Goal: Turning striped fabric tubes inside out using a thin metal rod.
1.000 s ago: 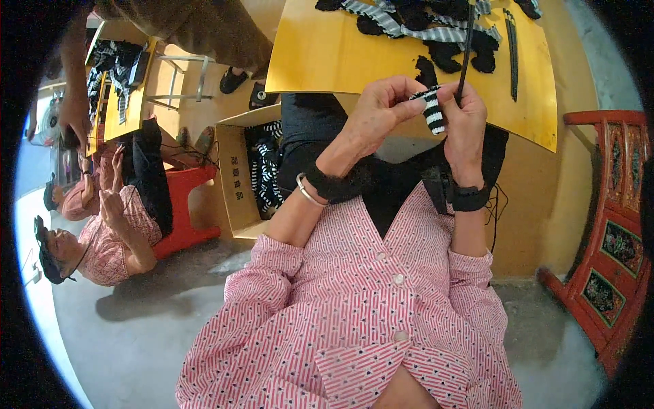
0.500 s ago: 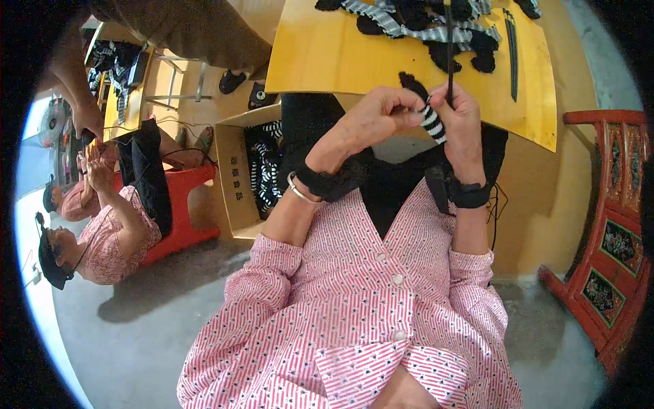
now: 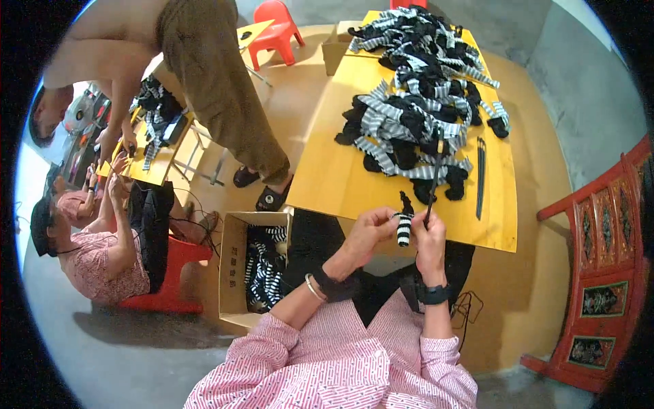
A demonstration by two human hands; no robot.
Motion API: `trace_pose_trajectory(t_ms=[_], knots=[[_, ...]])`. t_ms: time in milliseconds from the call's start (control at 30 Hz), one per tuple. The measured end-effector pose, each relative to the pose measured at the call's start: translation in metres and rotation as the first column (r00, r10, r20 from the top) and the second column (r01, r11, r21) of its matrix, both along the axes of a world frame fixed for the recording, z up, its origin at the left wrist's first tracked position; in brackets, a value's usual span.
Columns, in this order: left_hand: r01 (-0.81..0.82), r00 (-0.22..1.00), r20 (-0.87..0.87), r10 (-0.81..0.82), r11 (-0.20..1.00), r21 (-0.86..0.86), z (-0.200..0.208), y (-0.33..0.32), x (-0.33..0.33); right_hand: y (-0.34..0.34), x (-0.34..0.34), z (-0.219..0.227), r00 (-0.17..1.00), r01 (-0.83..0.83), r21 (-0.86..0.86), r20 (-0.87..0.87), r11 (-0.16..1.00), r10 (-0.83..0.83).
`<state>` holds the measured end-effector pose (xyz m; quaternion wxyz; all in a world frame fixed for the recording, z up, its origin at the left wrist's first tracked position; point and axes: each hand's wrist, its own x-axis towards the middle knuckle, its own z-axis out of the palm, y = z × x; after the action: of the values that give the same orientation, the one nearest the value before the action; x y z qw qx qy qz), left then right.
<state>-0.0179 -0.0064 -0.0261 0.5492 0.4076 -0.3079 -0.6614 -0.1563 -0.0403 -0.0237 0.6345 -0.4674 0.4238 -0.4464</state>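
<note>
A small black-and-white striped fabric piece (image 3: pixel 403 228) is pinched in the left hand (image 3: pixel 368 232), held steady against a thin black rod (image 3: pixel 433 185) gripped upright by the right hand (image 3: pixel 429 238) over the yellow table (image 3: pixel 327 177).

small sock (image 3: pixel 403 229), frame centre: black-and-white stripes, black tip | stick (image 3: pixel 433 183), right of it: black | table (image 3: pixel 327 174), upper middle: yellow | pile of socks (image 3: pixel 415 102), top: black, grey-white stripes | sleeves (image 3: pixel 320 368), bottom: pink-and-white stripes | box (image 3: pixel 234 273), lower left: brown cardboard | chair (image 3: pixel 278 20), top: red | cabinet (image 3: pixel 603 273), right edge: red
</note>
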Motion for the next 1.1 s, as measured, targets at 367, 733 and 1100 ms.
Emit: trace_pose_trajectory(t_ms=[367,733,1100], knots=[[-0.017,0.984,-0.176,0.024,0.999,0.044,0.006,-0.003,0.001,-0.003,0.006,-0.004,0.999,0.033,-0.063,0.010,0.997,-0.032],[0.184,0.973,-0.114,-0.203,0.970,-0.157,0.007,-0.008,0.018,-0.006,0.006,-0.001,0.965,-0.059,-0.193,-0.262,0.979,0.007],[0.013,0.977,-0.209,-0.033,0.995,-0.096,0.000,-0.004,-0.003,0.001,0.008,-0.002,1.000,-0.013,-0.102,0.025,0.995,0.016]])
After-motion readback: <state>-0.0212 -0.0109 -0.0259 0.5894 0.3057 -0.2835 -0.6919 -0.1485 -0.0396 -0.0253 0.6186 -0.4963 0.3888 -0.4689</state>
